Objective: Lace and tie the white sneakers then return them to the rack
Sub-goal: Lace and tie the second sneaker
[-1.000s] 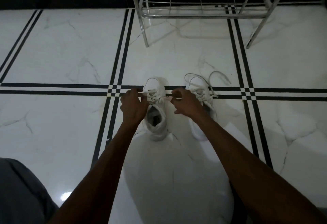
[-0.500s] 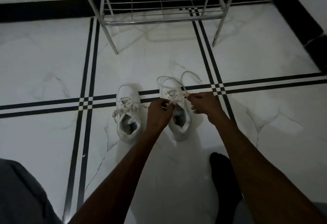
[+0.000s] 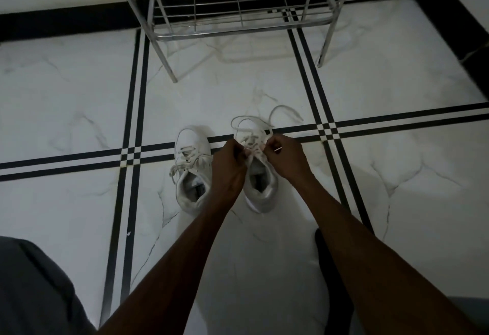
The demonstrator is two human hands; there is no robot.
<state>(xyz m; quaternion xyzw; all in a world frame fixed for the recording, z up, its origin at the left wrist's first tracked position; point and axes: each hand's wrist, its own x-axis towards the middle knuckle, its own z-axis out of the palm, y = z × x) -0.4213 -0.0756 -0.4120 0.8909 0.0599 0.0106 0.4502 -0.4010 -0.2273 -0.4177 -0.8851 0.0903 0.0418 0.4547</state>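
Note:
Two white sneakers stand side by side on the marble floor, toes pointing away from me. The left sneaker [image 3: 191, 175] has its laces tied in a loose bow over the tongue. My left hand [image 3: 229, 167] and my right hand [image 3: 284, 157] are both closed on the laces [image 3: 254, 140] of the right sneaker [image 3: 260, 186], pinching them over its tongue. Long lace ends [image 3: 285, 109] loop out past its toe onto the floor. The metal shoe rack [image 3: 238, 8] stands beyond the shoes against the wall.
The floor is white marble tile with black double stripes [image 3: 132, 122] crossing near the shoes. The rack's front legs [image 3: 324, 51] stand on the floor. A black skirting [image 3: 66, 19] runs along the wall. My dark sock [image 3: 333, 268] and grey-trousered knee [image 3: 31, 289] are at the bottom.
A second ago both hands held the laces of the left sneaker; they have since moved to the right sneaker and now pinch its laces close together. My view has shifted.

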